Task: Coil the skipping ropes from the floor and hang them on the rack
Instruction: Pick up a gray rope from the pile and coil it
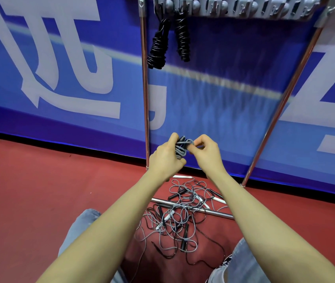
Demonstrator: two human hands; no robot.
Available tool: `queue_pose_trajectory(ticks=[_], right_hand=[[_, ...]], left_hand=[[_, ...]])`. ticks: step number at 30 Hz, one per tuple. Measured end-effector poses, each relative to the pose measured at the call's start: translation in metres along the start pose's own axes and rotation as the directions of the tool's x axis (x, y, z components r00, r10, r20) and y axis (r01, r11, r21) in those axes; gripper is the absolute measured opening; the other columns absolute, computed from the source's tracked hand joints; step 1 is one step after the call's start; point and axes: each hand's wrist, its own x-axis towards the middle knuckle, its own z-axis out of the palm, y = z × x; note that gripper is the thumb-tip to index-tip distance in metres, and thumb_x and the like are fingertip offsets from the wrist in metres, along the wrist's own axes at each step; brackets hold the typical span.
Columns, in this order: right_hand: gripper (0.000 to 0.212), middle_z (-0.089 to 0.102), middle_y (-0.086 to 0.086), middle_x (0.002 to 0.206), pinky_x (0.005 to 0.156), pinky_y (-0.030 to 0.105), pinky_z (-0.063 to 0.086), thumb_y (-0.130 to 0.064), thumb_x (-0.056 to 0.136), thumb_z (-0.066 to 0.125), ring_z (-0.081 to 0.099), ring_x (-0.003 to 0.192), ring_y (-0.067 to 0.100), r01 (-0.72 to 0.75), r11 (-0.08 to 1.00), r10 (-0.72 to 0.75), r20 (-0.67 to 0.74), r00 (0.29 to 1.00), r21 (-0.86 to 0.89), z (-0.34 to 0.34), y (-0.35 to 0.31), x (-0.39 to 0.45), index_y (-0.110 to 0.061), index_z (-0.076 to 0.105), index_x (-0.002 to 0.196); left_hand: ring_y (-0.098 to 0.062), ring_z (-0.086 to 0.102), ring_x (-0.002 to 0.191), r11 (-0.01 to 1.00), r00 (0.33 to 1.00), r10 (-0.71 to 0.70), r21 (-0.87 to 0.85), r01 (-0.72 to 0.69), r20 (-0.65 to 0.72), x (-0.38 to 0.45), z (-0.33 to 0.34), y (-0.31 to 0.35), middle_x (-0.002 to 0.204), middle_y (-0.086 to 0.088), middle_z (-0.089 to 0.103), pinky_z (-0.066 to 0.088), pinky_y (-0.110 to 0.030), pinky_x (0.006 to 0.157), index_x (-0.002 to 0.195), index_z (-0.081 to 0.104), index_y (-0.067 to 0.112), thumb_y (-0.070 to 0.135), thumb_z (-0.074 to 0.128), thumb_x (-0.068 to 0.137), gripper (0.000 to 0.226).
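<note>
- The blue banner [60,78] fills the wall behind, and the red floor [29,190] lies under me.
- The rack [238,7] stands in front of the banner; its hook bar is high above my hands, and two black coiled ropes [168,41] already hang at its left end.
- The pile of loose ropes [178,219] lies on the floor between my knees, below my hands.
- My left hand [165,158] grips the grey rope bundle [180,149], fingers curled round it; the bundle stands about upright.
- My right hand [206,151] pinches a strand at the top of the bundle.
- I judge the free hooks are up and to the right, so the bundle must be lifted that way, and the right hand is nearer to them.
</note>
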Motion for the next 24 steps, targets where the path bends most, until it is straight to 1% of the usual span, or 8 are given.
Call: queue_pose_trajectory(ticks=[2,6,7,10,13,16,19,24], right_hand=[[0.027,0.053,-0.003,0.064,0.055,0.020,0.036,-0.014,0.084,0.070,0.045,0.060,0.012,0.004,1.000,-0.004,0.013,1.000,0.005,-0.0011,0.0006,-0.0002,-0.017,0.049,0.066],[0.028,0.049,0.000,0.061,0.056,0.026,0.033,-0.010,0.082,0.071,0.041,0.061,0.016,-0.004,1.000,0.004,0.020,1.000,0.022,-0.0023,0.0043,0.0000,-0.014,0.049,0.065],[0.028,0.049,0.000,0.061,0.056,0.025,0.033,-0.011,0.082,0.071,0.040,0.061,0.016,-0.001,1.000,0.001,0.021,1.000,0.025,-0.0024,0.0043,-0.0004,-0.014,0.049,0.065],[0.028,0.049,-0.001,0.061,0.050,0.016,0.032,-0.015,0.083,0.071,0.039,0.057,0.012,0.008,0.999,-0.009,0.014,1.000,0.036,-0.0015,0.0034,-0.0011,-0.014,0.049,0.066],[0.029,0.048,-0.002,0.061,0.051,0.017,0.032,-0.015,0.085,0.069,0.039,0.055,0.009,-0.010,0.999,0.009,0.009,1.000,0.037,-0.0006,0.0038,-0.0003,-0.015,0.048,0.065],[0.029,0.047,-0.002,0.061,0.052,0.016,0.034,-0.008,0.085,0.066,0.040,0.056,0.009,-0.045,0.995,0.046,-0.004,0.999,0.084,0.0005,0.0058,-0.0010,-0.015,0.048,0.064],[0.026,0.050,-0.001,0.063,0.057,0.018,0.037,-0.003,0.084,0.065,0.044,0.060,0.010,-0.063,0.987,0.064,-0.001,0.998,0.149,0.0003,0.0067,-0.0040,-0.013,0.050,0.065],[0.021,0.060,0.000,0.070,0.064,0.013,0.045,0.003,0.083,0.064,0.056,0.066,0.005,-0.003,0.984,-0.019,0.119,0.993,0.181,-0.0064,0.0014,-0.0084,-0.012,0.055,0.071]], left_hand=[[-0.029,0.051,0.073,1.000,1.000,-0.010,-0.025,0.011,0.016,-0.0028,0.0000,0.0004,0.081,0.002,0.057,0.036,-0.031,0.055,0.095,0.032,0.019,0.019,0.059,0.074,0.034],[-0.030,0.051,0.073,0.993,0.999,-0.025,-0.116,0.027,0.026,-0.0073,-0.0004,-0.0001,0.076,0.002,0.055,0.040,-0.036,0.062,0.095,0.034,0.018,0.028,0.050,0.086,0.022],[-0.031,0.052,0.075,0.991,1.000,-0.025,-0.134,0.027,0.013,-0.0073,0.0005,-0.0002,0.075,0.003,0.056,0.040,-0.037,0.063,0.094,0.034,0.018,0.031,0.047,0.089,0.019],[-0.027,0.056,0.077,0.981,0.996,-0.080,-0.182,0.072,-0.039,-0.0051,0.0015,0.0029,0.078,0.005,0.065,0.044,-0.038,0.067,0.089,0.036,0.020,0.050,0.038,0.094,0.030],[-0.025,0.054,0.076,0.969,0.986,-0.151,-0.206,0.134,-0.066,-0.0028,0.0019,0.0053,0.073,0.004,0.062,0.043,-0.036,0.066,0.088,0.037,0.019,0.055,0.044,0.090,0.036],[-0.024,0.055,0.074,0.966,0.985,-0.157,-0.217,0.138,-0.070,-0.0030,0.0029,0.0047,0.069,0.004,0.061,0.041,-0.034,0.062,0.085,0.036,0.021,0.057,0.050,0.084,0.038],[-0.023,0.053,0.071,0.973,0.986,-0.143,-0.196,0.125,-0.082,-0.0038,0.0034,0.0037,0.064,0.007,0.054,0.039,-0.033,0.060,0.083,0.035,0.022,0.058,0.052,0.083,0.040],[-0.023,0.051,0.073,0.975,0.983,-0.147,-0.184,0.125,-0.114,-0.0041,0.0041,0.0008,0.064,0.007,0.052,0.040,-0.034,0.062,0.082,0.033,0.022,0.057,0.051,0.084,0.039]])
